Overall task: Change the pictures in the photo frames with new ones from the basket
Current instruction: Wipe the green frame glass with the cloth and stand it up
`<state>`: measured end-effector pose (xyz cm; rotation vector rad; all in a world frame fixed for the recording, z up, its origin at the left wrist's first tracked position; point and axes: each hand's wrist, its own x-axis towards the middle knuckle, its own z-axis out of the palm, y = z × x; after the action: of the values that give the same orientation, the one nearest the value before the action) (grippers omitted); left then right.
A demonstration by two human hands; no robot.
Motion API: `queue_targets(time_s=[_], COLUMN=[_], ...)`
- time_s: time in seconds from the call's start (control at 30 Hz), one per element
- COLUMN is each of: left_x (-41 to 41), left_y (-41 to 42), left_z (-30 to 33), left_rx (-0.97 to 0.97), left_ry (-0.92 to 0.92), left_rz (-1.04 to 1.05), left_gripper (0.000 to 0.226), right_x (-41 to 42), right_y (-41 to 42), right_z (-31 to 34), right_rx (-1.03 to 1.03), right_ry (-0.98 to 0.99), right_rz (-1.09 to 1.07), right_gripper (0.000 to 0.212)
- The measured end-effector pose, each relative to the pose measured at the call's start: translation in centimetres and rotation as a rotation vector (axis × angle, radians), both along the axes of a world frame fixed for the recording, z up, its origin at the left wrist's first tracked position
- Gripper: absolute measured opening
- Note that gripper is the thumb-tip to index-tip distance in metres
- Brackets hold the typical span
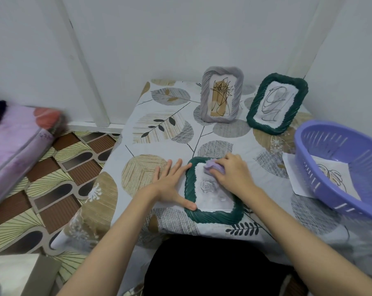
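Pressing flat beside the lying green frame (213,214), my left hand (170,184) has fingers straight, thumb touching the frame's left edge. My right hand (232,174) curls round a purple cloth (213,166) on the frame's upper glass, over a rose picture (208,186). Beyond this frame stand 2 others: a grey frame (221,95) and a second green frame (277,103), both holding scribbles. Right of the lying frame, a purple basket (338,144) holds a drawn sheet (330,174).
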<state>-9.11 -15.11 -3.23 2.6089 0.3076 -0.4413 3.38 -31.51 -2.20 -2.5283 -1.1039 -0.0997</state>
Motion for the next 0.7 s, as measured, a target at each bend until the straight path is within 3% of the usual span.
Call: queue_targets(time_s=[0.13,0.33,0.57,0.7], left_x=[-0.1,-0.1,0.0,-0.1], left_y=[-0.1,0.1,0.1,0.0], left_z=[-0.1,-0.3,-0.1,0.0], left_rx=[0.015,-0.007,0.0,0.018], left_ry=[-0.002,-0.011,0.004,0.007], left_rz=[-0.005,-0.002,-0.009,-0.01], left_gripper=[0.123,0.13,0.125,0.125], right_x=[-2.4,-4.5,-0.5,0.3], right_y=[1.6,-5.8,-3.7,-0.5], right_z=[-0.5,0.1,0.7,0.3], right_rx=[-0.009,-0.064,-0.154,-0.052], right_ry=[-0.008,-0.025,-0.081,0.017], right_rz=[0.088,0.301,0.031,-0.02], right_gripper=[0.035,0.027,0.026,0.028])
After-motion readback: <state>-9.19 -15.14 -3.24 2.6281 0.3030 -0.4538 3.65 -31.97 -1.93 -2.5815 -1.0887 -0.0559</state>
